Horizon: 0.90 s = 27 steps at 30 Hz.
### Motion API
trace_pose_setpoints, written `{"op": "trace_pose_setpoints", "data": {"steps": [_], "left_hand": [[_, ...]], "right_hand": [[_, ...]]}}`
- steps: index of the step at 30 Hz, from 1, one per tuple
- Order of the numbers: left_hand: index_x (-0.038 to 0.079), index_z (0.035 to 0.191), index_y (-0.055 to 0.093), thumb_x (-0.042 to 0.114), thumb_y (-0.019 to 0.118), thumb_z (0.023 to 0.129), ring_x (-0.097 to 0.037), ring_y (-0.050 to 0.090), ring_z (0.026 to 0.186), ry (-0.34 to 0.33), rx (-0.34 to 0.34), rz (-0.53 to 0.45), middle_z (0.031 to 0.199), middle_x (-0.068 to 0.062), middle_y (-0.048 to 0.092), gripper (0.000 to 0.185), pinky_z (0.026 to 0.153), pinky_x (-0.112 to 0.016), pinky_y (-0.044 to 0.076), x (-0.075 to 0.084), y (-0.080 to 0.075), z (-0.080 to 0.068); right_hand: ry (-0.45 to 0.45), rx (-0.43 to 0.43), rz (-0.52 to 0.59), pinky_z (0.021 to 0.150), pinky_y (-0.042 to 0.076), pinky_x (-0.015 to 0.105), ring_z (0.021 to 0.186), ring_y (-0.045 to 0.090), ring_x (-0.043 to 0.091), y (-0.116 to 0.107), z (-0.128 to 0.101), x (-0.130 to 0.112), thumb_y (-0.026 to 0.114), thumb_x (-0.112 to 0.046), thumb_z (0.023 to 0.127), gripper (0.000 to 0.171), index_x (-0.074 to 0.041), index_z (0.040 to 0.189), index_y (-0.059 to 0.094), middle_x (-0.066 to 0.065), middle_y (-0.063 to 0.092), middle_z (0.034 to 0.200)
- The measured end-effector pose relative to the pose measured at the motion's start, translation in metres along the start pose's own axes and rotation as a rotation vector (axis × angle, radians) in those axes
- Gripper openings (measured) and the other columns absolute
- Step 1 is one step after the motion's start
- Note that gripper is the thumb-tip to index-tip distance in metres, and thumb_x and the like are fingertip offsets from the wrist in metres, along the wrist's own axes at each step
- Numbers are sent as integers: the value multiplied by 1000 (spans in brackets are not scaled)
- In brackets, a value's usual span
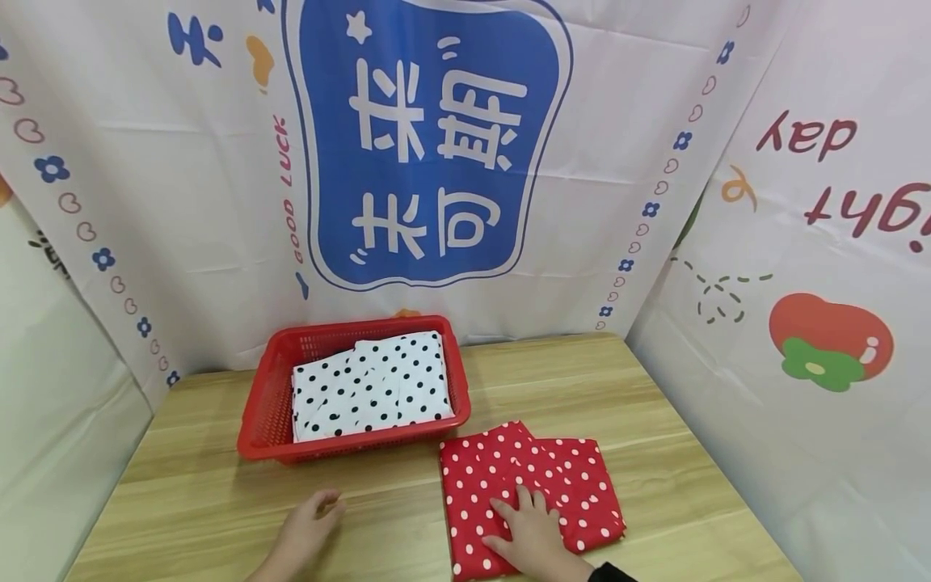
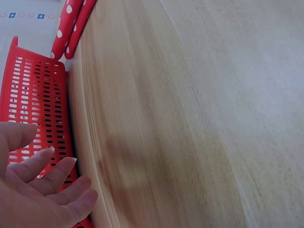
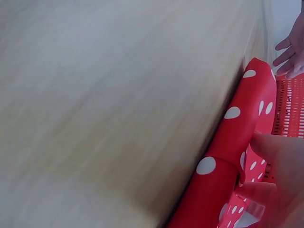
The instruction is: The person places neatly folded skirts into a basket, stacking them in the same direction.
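A folded red cloth with white dots [image 1: 531, 493] lies on the wooden table [image 1: 640, 388], right of centre. My right hand [image 1: 529, 529] lies flat on its near part with straight fingers; the right wrist view shows the cloth's folded edge [image 3: 223, 156] beside my fingers [image 3: 280, 161]. My left hand [image 1: 309, 529] hovers over or rests on bare wood in front of the red basket [image 1: 271, 404], fingers relaxed and holding nothing; the left wrist view shows its loosely bent fingers [image 2: 47, 175] beside the basket wall [image 2: 38, 104]. A folded white cloth with black dots [image 1: 371, 386] fills the basket.
Printed fabric backdrops [image 1: 436, 162] close off the back and both sides of the table. Bare wood stretches left of the basket and behind the red cloth up to the backdrop. The table's front edge runs just below my hands.
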<state>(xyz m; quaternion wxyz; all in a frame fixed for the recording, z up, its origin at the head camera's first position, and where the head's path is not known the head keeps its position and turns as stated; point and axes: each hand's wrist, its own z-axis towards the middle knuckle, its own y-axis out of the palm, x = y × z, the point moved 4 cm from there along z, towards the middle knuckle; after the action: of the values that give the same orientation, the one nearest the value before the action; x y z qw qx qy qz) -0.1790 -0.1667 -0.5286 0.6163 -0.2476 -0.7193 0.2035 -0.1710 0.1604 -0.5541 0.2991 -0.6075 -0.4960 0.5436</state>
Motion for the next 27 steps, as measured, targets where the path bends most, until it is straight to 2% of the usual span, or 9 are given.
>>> {"op": "trace_pose_setpoints", "data": {"steps": [4,11,15,21,27], "left_hand": [[-19,118,54,8,56,96,-51,51,113,6,6,-8,117,-34,58,35,94,-59,44,-2,2,1],[-16,118,55,10,56,95,-50,51,114,-43,-20,-22,119,-33,58,35,94,-59,44,-4,7,5],[-16,117,56,9,57,95,-50,52,114,-26,-12,-21,118,-33,58,34,94,-59,44,-2,8,5],[-16,119,55,13,57,96,-52,49,116,-54,-24,-29,121,-34,56,37,95,-60,43,-4,6,5],[-16,118,55,11,58,95,-50,51,114,-53,-25,-20,118,-33,58,36,93,-59,44,-4,7,5]], "right_hand": [[1,-10,4,90,38,68,116,39,41,5,2,-5,81,-48,70,68,-18,128,63,19,46,128],[-16,-16,-10,89,41,63,114,41,38,9,4,-20,82,-48,69,68,-18,127,64,18,47,126],[-23,-23,-14,89,42,62,113,41,37,10,5,-24,82,-48,69,68,-19,127,64,17,47,125],[-41,-29,-7,90,41,63,113,41,37,13,6,-25,81,-49,70,67,-19,128,64,17,47,125],[-59,-49,-18,91,39,63,114,41,37,17,7,-35,78,-51,73,65,-21,127,64,17,46,126]]}}
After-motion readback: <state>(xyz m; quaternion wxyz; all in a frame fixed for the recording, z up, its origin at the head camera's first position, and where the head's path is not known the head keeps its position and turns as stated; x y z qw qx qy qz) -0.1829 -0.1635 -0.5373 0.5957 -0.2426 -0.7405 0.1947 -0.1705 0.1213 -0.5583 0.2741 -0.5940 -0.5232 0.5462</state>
